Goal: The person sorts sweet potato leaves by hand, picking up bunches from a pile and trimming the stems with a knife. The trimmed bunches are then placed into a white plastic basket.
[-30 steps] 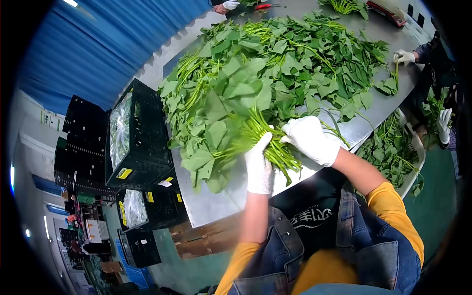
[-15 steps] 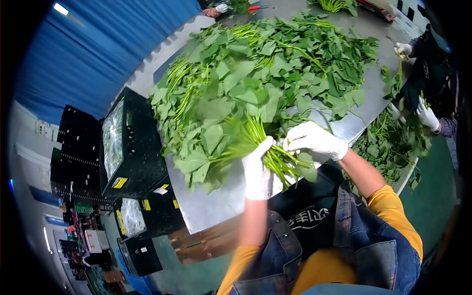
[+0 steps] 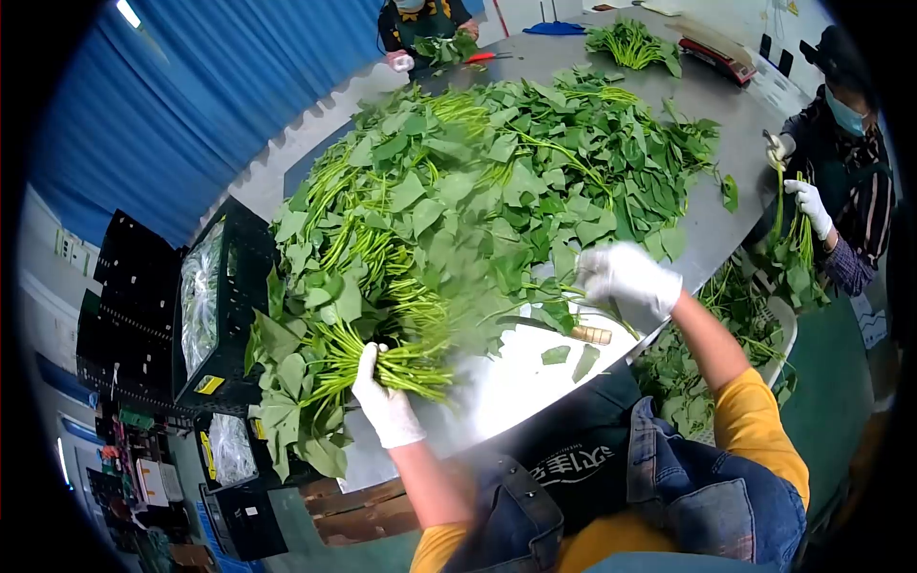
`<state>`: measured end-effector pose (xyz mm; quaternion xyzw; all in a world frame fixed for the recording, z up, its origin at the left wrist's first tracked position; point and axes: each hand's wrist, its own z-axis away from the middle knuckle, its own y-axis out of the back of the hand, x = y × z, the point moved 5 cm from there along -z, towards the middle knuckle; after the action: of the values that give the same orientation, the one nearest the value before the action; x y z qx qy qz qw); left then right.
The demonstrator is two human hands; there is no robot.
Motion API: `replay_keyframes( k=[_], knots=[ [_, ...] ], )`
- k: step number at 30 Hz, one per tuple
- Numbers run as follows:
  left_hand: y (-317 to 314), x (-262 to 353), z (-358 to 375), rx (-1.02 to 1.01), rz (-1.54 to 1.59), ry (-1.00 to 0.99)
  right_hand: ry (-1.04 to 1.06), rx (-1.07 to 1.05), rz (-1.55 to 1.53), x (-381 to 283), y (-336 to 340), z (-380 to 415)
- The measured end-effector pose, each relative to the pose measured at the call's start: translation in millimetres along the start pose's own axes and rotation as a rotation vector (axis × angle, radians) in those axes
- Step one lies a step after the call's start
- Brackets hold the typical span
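A bunch of green leafy stems [image 3: 368,368] is in my gloved left hand [image 3: 387,406], with the fingers wrapped round it at the table's left front edge. My gloved right hand [image 3: 626,279] is over the front part of the metal table [image 3: 482,382], blurred by motion, and its fingers are smeared. Below it on the table lie a wooden-handled tool [image 3: 590,334] and a few loose leaves [image 3: 585,363]. Behind both hands spreads a large heap of leafy stems [image 3: 535,181].
Black crates [image 3: 234,291] with plastic-wrapped contents stand at the left. A white basket [image 3: 785,334] of greens is at the right. Two co-workers [image 3: 845,162] [image 3: 425,24] hold greens. A scale [image 3: 716,59] and another bunch [image 3: 630,43] are at the back.
My left hand has moved left with the bunch, away from my right hand. My right hand has come off the stems. The tool on the table now shows, and the view takes in more of the co-workers.
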<state>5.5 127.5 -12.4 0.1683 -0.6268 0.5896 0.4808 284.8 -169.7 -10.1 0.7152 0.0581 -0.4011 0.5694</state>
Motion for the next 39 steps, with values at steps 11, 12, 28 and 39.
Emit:
replay_keyframes(
  k=[11, 12, 28, 39],
  knots=[
    [-29.5, -15.5, 36.9, -0.137, -0.209, -0.030, -0.335, 0.717, 0.234, 78.6, 51.8, -94.2],
    [-32.4, -17.8, 36.9, -0.137, -0.206, -0.030, -0.254, 0.749, 0.058, 55.7, 51.6, -80.1],
    [-23.1, -26.4, 44.6, -0.127, -0.359, -0.022, -0.081, 0.989, -0.085, 58.4, 35.7, -85.5],
    [-63.8, -72.1, 46.6, -0.184, -0.167, 0.215, -0.027, -0.086, -1.082, -111.9, -44.0, -15.6]
  ],
)
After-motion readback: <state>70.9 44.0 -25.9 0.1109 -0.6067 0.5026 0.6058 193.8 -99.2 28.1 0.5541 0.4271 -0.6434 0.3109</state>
